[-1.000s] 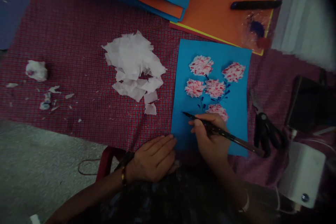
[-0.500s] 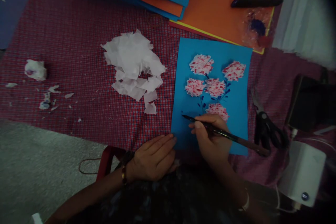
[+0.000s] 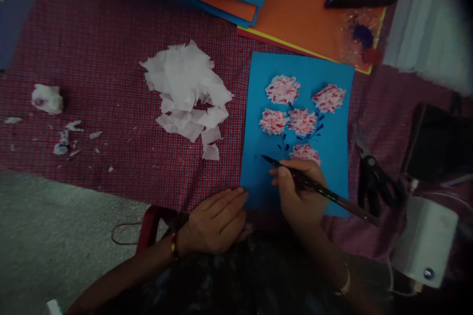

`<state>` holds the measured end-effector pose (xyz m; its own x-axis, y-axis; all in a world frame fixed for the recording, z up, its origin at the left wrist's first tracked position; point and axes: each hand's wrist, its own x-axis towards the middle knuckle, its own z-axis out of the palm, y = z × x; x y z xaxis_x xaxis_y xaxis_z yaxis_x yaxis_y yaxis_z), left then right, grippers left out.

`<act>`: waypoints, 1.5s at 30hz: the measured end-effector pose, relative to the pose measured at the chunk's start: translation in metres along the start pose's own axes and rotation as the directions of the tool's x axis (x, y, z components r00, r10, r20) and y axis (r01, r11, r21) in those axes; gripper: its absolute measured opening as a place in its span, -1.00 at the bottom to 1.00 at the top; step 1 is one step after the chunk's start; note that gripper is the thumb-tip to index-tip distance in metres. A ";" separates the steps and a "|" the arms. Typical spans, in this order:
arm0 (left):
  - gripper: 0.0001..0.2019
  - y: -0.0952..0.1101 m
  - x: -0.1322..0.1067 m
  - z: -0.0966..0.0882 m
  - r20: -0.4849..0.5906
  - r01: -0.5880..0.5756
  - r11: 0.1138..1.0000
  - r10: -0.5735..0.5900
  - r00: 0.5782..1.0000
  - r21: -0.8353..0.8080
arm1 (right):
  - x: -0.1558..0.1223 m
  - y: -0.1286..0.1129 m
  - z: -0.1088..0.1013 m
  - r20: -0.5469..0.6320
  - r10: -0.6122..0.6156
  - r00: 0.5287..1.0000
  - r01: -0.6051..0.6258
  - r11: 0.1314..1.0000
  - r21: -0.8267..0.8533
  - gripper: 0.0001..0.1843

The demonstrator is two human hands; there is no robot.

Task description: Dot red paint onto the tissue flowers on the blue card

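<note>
My right hand is closed around a dark paintbrush, its tip hovering at or just over a blue sheet of paper; contact I cannot tell. Several pink-and-white flowers of paper bits, one of them a middle flower, sit on the sheet with dark blue stems and leaves. A small dark mark shows left of the brush tip. My left hand lies flat, fingers stretched out, its fingertips at the sheet's lower left corner. The lowest flower is partly hidden by my right hand.
A heap of torn white paper lies left of the sheet on the checked cloth. Black-handled scissors and a white box with a cable are at right. Behind are orange paper, a dark pen and blue paint on plastic.
The brush tip has moved slightly right and up with my right hand, away from the small mark, which shows more plainly. My left hand stays in place.
</note>
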<state>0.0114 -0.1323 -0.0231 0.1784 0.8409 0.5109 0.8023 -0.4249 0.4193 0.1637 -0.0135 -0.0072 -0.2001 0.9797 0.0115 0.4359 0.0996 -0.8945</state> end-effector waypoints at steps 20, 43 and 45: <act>-0.83 0.001 0.001 0.000 -0.006 0.007 1.000 -0.007 1.000 -0.007 | 0.002 -0.002 0.001 0.003 0.016 1.000 -0.016 0.999 -0.035 -0.92; -0.82 0.000 0.002 0.000 -0.002 -0.003 1.000 0.003 1.000 0.007 | 0.001 -0.004 -0.001 0.023 0.006 1.000 -0.006 1.000 -0.003 -0.94; -0.82 0.000 0.003 0.000 0.001 -0.003 1.000 0.003 1.000 0.009 | 0.002 -0.004 -0.001 0.028 0.009 1.000 -0.008 0.999 -0.049 -0.95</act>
<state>0.0118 -0.1302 -0.0214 0.1814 0.8400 0.5113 0.8068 -0.4244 0.4110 0.1627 -0.0121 -0.0034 -0.2206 0.9753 -0.0095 0.4802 0.1001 -0.8714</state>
